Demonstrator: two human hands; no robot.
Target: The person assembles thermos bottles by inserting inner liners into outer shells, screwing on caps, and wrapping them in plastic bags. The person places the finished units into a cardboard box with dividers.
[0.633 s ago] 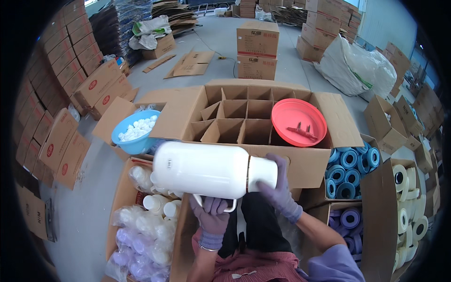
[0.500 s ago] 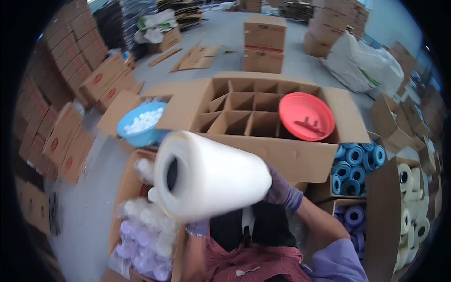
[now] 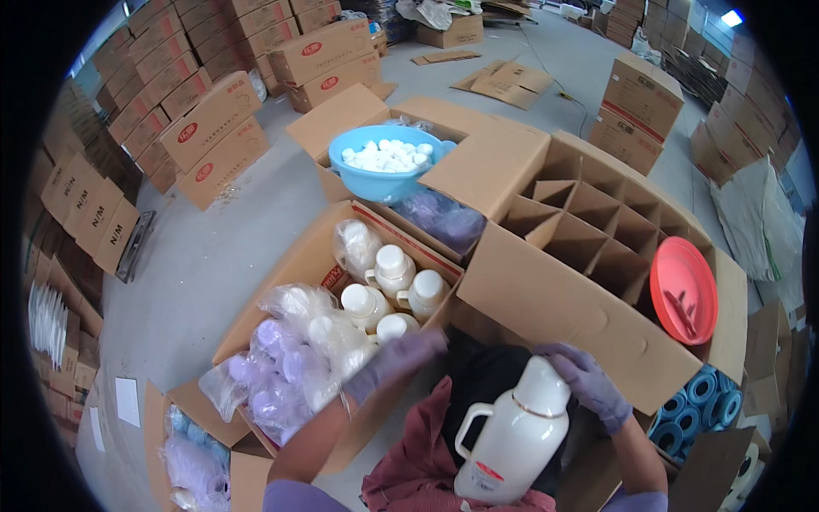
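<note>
A white thermos flask [image 3: 516,435] with a side handle and a cup-like lid [image 3: 543,386] leans slightly on my lap, a small red label near its base. My right hand [image 3: 589,384], in a purple-grey glove, curls against the lid from the right and steadies the flask. My left hand [image 3: 397,363], gloved alike, is smeared by motion to the left of the flask, in front of an open carton [image 3: 281,299]. In that carton stand several white thermos flasks [image 3: 391,271] with lids on, beside bagged lilac and white parts [image 3: 290,354].
A blue basin [image 3: 375,183] of small white caps sits on a carton beyond. Right of it is a divided carton [image 3: 580,307], a red basin [image 3: 682,290] resting on its corner. Blue ring-ended parts [image 3: 699,405] fill a box at right. Stacked cartons [image 3: 213,141] stand far left.
A white cylinder held sideways with its hollow end toward me is gone from that pose; a lidded flask now stands on my lap. My left hand has left it, and the view has swung left.
</note>
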